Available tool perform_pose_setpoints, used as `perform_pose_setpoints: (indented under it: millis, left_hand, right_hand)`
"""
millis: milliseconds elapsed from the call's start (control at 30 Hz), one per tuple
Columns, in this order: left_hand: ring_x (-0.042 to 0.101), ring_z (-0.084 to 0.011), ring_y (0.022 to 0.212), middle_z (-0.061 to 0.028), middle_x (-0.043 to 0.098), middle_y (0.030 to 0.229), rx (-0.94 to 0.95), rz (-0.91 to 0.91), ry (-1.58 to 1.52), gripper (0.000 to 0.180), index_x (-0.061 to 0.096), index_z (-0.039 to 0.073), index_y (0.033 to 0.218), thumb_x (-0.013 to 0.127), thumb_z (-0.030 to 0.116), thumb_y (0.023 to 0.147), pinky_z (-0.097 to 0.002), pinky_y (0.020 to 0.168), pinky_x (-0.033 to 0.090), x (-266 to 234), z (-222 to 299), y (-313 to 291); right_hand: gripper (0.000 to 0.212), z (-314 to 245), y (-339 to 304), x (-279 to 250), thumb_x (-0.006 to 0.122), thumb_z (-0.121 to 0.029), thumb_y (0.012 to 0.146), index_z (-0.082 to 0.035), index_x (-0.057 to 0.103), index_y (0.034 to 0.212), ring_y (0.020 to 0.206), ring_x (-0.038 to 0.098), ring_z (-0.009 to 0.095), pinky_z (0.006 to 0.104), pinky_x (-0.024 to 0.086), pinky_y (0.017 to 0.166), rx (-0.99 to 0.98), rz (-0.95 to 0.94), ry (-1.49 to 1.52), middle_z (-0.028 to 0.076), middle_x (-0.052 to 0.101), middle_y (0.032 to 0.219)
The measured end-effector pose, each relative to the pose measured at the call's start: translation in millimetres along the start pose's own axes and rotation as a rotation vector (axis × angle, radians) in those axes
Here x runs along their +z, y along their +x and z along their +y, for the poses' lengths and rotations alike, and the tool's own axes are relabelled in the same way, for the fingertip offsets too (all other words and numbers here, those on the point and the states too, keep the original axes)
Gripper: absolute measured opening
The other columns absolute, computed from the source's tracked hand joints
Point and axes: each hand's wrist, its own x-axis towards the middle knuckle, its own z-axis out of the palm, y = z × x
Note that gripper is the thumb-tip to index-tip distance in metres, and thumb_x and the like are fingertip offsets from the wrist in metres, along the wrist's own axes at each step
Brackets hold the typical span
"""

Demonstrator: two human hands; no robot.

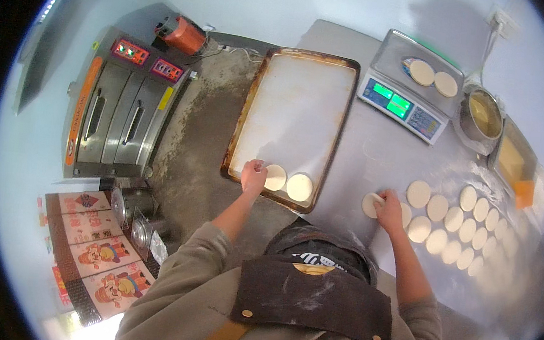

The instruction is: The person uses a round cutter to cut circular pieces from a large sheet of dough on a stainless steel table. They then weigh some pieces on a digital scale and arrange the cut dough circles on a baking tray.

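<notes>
A large baking tray with browned edges lies in front of me. Two flat pale dough rounds rest side by side at its near end. My left hand is at the tray's near left corner, fingers curled at the edge of the left dough round. Off the tray to the right, my right hand grips another dough round by its right side. Beyond that hand, several more dough rounds are spread in rows on the floured table.
A digital scale at the back right carries two dough rounds. Beside it stand a metal pot and a rectangular pan with an orange scraper. At left are a steel oven, an orange-red machine and printed cartons.
</notes>
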Motion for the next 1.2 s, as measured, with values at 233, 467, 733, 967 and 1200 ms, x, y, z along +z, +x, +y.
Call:
perform_pose_setpoints:
  millis: [233,467,733,967,1200]
  left_hand:
    - [0.066,-0.0214,0.112,-0.0097,0.07,0.122,-0.047,-0.67,-0.483,0.04,0.058,0.009,0.142,0.062,0.015,0.102,-0.0371,0.095,0.055,34.8,114.9,-90.6]
    - [0.04,-0.0422,0.15,-0.0284,0.036,0.164,-0.452,-1.57,-1.786,0.103,0.022,0.012,0.168,0.031,0.085,0.096,-0.0626,0.122,0.032,42.2,227.3,-108.5]
    - [0.04,-0.0404,0.15,-0.0224,0.038,0.165,-0.479,-1.581,-1.764,0.106,0.02,0.014,0.168,0.034,0.088,0.093,-0.0625,0.123,0.031,35.1,252.4,-108.9]
    - [0.05,-0.0405,0.141,-0.022,0.044,0.16,-0.563,-1.55,-1.914,0.097,0.024,0.015,0.168,0.017,0.083,0.099,-0.0593,0.12,0.037,41.1,226.7,-100.2]
    - [0.06,-0.0378,0.126,-0.0221,0.054,0.149,-0.747,-1.028,-1.766,0.089,0.029,0.017,0.167,0.019,0.077,0.103,-0.0533,0.103,0.051,26.3,212.4,-88.0]
  right_hand:
    - [0.032,-78.2,-43.4,-23.5,0.077,-0.013,0.087,-0.001,0.069,0.115,0.099,0.074,0.03,0.0388,0.057,0.088,0.092,0.135,0.491,0.018,0.075,0.101]
    - [0.042,-146.8,-88.5,-50.1,0.082,-0.016,0.084,-0.005,0.071,0.123,0.125,0.064,0.034,0.0459,0.052,0.105,-0.697,0.115,0.21,0.016,0.068,0.131]
    - [0.062,-162.6,-85.2,-44.9,0.081,-0.017,0.083,-0.004,0.061,0.14,0.137,0.054,0.04,0.0528,0.044,0.115,-0.832,0.033,0.034,0.019,0.059,0.145]
    - [0.057,-186.5,-52.6,-43.0,0.079,-0.022,0.085,-0.002,0.062,0.136,0.135,0.055,0.038,0.0523,0.041,0.117,-0.502,0.009,0.255,0.02,0.058,0.143]
    - [0.05,-212.6,-46.9,-19.0,0.078,-0.018,0.086,-0.004,0.064,0.133,0.127,0.059,0.039,0.0498,0.046,0.11,-0.525,0.158,0.406,0.019,0.063,0.134]
